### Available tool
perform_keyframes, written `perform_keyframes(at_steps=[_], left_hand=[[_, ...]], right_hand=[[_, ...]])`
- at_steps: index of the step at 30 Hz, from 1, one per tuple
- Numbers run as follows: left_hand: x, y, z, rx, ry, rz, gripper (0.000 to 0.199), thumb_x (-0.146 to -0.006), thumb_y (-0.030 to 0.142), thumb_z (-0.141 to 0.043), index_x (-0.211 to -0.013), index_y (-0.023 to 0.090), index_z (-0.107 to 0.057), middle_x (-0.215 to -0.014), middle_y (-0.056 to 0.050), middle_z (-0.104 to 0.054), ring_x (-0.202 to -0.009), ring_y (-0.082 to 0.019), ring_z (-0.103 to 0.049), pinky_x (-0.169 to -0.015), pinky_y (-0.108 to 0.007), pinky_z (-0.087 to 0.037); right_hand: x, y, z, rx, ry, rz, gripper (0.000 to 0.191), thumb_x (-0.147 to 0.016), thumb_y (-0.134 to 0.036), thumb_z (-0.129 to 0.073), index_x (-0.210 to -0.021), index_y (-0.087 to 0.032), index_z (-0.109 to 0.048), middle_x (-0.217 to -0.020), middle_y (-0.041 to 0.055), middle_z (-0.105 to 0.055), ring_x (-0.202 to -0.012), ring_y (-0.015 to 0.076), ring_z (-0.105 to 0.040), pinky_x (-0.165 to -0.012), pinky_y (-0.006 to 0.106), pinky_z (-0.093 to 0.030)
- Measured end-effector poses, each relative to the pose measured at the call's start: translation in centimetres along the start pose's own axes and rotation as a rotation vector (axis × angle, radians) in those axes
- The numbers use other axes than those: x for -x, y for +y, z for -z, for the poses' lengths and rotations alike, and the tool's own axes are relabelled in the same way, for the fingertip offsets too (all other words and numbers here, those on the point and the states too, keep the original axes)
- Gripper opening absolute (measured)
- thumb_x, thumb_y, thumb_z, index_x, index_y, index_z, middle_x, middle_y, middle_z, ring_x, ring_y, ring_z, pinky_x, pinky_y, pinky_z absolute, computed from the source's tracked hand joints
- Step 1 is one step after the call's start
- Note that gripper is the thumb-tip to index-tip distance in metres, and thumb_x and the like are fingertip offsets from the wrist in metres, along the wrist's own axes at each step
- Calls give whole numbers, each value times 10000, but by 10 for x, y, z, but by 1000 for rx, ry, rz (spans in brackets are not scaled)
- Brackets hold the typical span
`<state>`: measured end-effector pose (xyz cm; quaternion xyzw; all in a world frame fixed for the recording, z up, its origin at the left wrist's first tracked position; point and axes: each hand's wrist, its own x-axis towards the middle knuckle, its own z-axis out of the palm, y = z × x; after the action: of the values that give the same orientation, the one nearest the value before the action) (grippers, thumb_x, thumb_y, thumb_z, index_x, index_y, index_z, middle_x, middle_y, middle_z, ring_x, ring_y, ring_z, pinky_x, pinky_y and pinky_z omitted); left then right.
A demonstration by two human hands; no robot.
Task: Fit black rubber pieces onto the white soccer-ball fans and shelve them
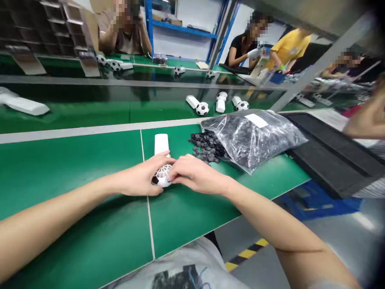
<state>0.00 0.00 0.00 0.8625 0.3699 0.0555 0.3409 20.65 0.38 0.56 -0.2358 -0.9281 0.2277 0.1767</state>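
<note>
A white device with a round football-patterned head lies on the green table, its handle pointing away from me. My left hand wraps round the left side of the head, thumb below and fingers above. At the head's right side, my right hand has its thumb and index finger pinched together; anything between the fingertips is too small to make out. Small black round pieces are heaped to the right, spilling from a clear plastic bag.
Beyond a grey rail, several similar football devices rest on a green belt. A black tray is at the right, above a blue crate. Several people sit across the line, and another person's arm shows at the right edge.
</note>
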Motion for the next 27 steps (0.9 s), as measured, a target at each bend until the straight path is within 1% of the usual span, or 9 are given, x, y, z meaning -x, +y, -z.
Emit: perform_keyframes(at_steps=[5, 9, 13, 15, 20, 22, 23, 25, 27], left_hand=[[-7, 0, -9, 47, 125, 5, 607, -723, 460, -597, -1230, 190, -401, -1430, -111, -285, -1335, -288, -202, -1076, -448, -233], [-9, 3, -12, 72, 197, -6, 463, -738, 383, -578, -1133, 183, -440, -1383, -111, -346, -1302, -283, -267, -1067, -444, -243], [-9, 9, -10, 136, 217, -31, 382, -721, 272, -551, -1069, 172, -429, -1258, -99, -444, -1135, -253, -440, -977, -398, -362], [-9, 11, -8, 172, 213, -25, 393, -709, 257, -552, -1070, 175, -420, -1198, -80, -477, -1077, -245, -466, -936, -388, -392], [-7, 5, -5, 225, 152, -17, 446, -717, 251, -548, -1134, 200, -399, -1215, -70, -456, -1088, -238, -459, -926, -382, -395], [-5, 1, -6, 199, 109, -10, 454, -722, 266, -560, -1148, 224, -408, -1278, -70, -400, -1149, -244, -421, -963, -395, -364], [-3, -1, -7, 176, 102, -6, 465, -717, 292, -582, -1149, 234, -418, -1308, -70, -367, -1186, -254, -388, -986, -407, -340], [-1, -3, -9, 122, 144, 3, 480, -704, 374, -621, -1133, 245, -450, -1316, -70, -348, -1227, -275, -334, -1014, -434, -298], [0, -3, -10, 74, 222, 24, 473, -697, 449, -626, -1101, 245, -490, -1248, -71, -405, -1209, -290, -339, -1008, -457, -295]], right_hand=[[-7, 1, -1, -5, 28, 13, 74, -817, -123, -562, -774, -183, -571, -821, -7, -638, -811, 136, -545, -761, 288, -340], [-11, 8, 0, -130, 87, -40, 141, -741, -148, -653, -719, -177, -516, -740, -33, -574, -746, 113, -506, -738, 260, -356], [-15, 13, -2, -315, 99, -161, 280, -654, -206, -728, -699, -180, -453, -730, -43, -486, -690, 98, -449, -637, 219, -370], [-16, 12, -6, -344, 108, -199, 315, -633, -215, -741, -685, -181, -431, -714, -52, -460, -674, 93, -427, -611, 210, -358], [-13, 17, -6, -374, 143, -241, 226, -703, -270, -683, -714, -174, -479, -727, -41, -509, -653, 83, -455, -616, 210, -390], [-7, 29, 2, -296, 204, -312, 158, -766, -294, -618, -768, -168, -523, -752, -21, -559, -669, 88, -499, -639, 214, -416], [-2, 36, 8, -181, 234, -384, 132, -791, -290, -590, -796, -167, -543, -763, -11, -581, -680, 92, -520, -649, 215, -424], [7, 52, 20, 132, 252, -545, 92, -811, -256, -560, -834, -170, -582, -795, 9, -618, -701, 108, -553, -657, 226, -431], [15, 64, 27, 367, 195, -644, 86, -810, -227, -556, -841, -177, -619, -815, 26, -644, -719, 133, -575, -659, 247, -433]])
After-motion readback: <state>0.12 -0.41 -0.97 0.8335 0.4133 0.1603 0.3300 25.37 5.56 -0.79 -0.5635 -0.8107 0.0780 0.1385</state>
